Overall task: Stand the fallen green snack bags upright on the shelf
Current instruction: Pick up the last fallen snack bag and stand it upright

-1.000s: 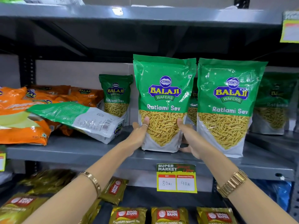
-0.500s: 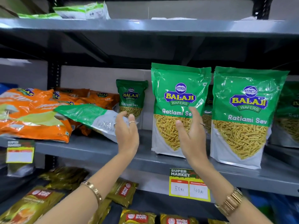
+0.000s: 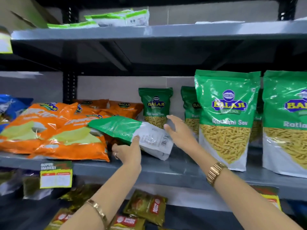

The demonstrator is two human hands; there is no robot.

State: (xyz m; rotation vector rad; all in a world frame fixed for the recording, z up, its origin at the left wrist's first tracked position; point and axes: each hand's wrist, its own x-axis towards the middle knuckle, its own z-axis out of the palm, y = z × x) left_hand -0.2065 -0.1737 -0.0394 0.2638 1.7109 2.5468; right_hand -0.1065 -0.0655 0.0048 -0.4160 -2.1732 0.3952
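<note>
A fallen green snack bag (image 3: 126,130) lies back side up, leaning on orange bags, its white barcode end toward the right on the grey shelf (image 3: 166,171). My left hand (image 3: 127,151) grips its lower front edge, thumb on top. My right hand (image 3: 178,130) hovers with fingers spread just past the bag's right end, not clearly touching it. Two large green bags (image 3: 227,117) (image 3: 287,123) stand upright at the shelf's front right. Smaller-looking green bags (image 3: 156,105) (image 3: 189,107) stand upright at the back.
Orange snack bags (image 3: 54,130) are piled flat on the left of the same shelf. A yellow price tag (image 3: 56,176) hangs on the shelf edge. Tea packets (image 3: 146,206) lie on the shelf below. White and green packets (image 3: 119,18) rest on the top shelf.
Both hands left the upright green bag and moved left. My left hand took hold of the fallen green bag; my right hand came beside its right end. The view shifted left.
</note>
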